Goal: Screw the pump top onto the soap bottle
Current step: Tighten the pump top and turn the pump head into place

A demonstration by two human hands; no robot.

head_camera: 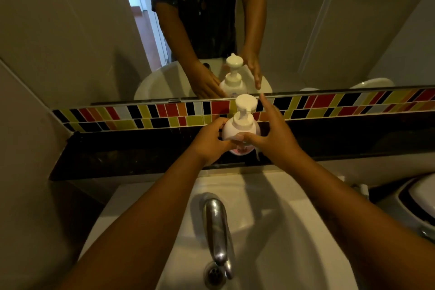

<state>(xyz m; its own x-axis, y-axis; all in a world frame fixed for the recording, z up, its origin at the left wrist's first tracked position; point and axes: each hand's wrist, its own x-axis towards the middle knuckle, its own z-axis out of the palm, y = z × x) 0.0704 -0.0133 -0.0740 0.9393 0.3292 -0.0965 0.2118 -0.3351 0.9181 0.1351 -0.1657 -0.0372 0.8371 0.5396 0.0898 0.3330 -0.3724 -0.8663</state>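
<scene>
A white soap bottle [231, 133] with a pink label stands upright on the dark ledge [131, 155] behind the sink. Its cream pump top [244, 107] sits on the bottle's neck, nozzle toward me. My left hand [211, 142] wraps the bottle's left side. My right hand [273, 134] is at the bottle's right side, thumb pressed on the front, fingers spread and pointing up past the pump. The lower part of the bottle is hidden by my hands.
A white sink [270, 231] with a chrome tap [217, 231] lies below my arms. A strip of coloured tiles [141, 115] runs under the mirror [82, 30], which reflects the bottle and hands. A white basin or seat [419, 198] is at right.
</scene>
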